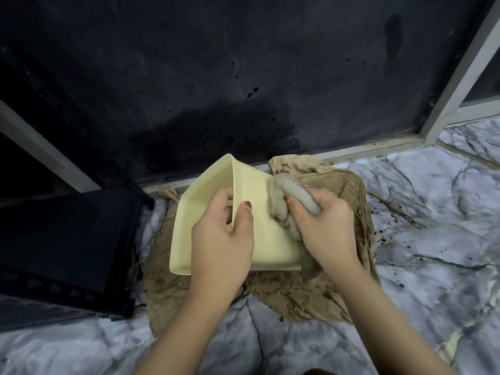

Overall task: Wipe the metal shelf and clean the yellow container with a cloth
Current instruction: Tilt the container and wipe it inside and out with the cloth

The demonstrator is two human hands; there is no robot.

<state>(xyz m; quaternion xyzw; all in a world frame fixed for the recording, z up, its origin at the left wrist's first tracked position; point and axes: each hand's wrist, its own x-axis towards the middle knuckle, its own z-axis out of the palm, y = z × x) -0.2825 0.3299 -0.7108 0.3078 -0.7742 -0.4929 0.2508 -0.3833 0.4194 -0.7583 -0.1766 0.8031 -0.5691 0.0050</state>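
Observation:
A pale yellow rectangular container (267,239) is tipped on its side over a brown rag, its opening facing left. My left hand (221,234) grips its upper wall, fingers inside and thumb on the outside. My right hand (324,226) is closed on a bunched greyish cloth (284,201) and presses it against the container's outer face. The black metal shelf (62,239) stands at the left, apart from both hands.
A large brown rag (311,293) is spread on the marble floor (433,226) under the container. A dark wet-stained panel (243,77) in a grey metal frame (460,77) rises behind. Dark specks dot the floor to the right.

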